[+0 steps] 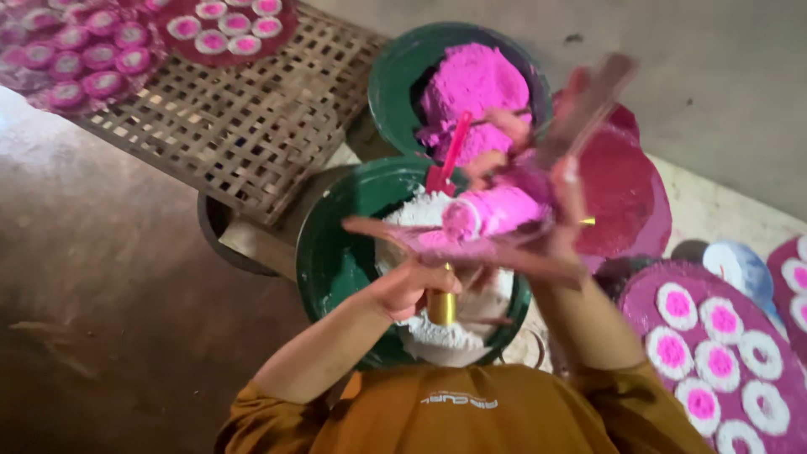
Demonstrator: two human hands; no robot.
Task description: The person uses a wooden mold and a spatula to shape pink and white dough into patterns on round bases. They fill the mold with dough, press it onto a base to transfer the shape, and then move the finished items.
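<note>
Two bare forearms raised from orange sleeves, meeting over the green round bowl of white powder [336, 261]. Left hand [403, 286] clenched around a brass-coloured cylindrical handle [441, 304], knuckles up, just above the white heap. Right hand [561, 197] lifted higher, blurred, fingers closed on a flat reddish-brown plate [471, 246] carrying a pink-and-white cylinder of pressed powder [492, 212]. Just behind, a second green bowl heaped with pink powder [471, 84]. Further left, a woven bamboo lattice tray [244, 118]; at right, a dark red round tray of pink-centred white discs [714, 353].
</note>
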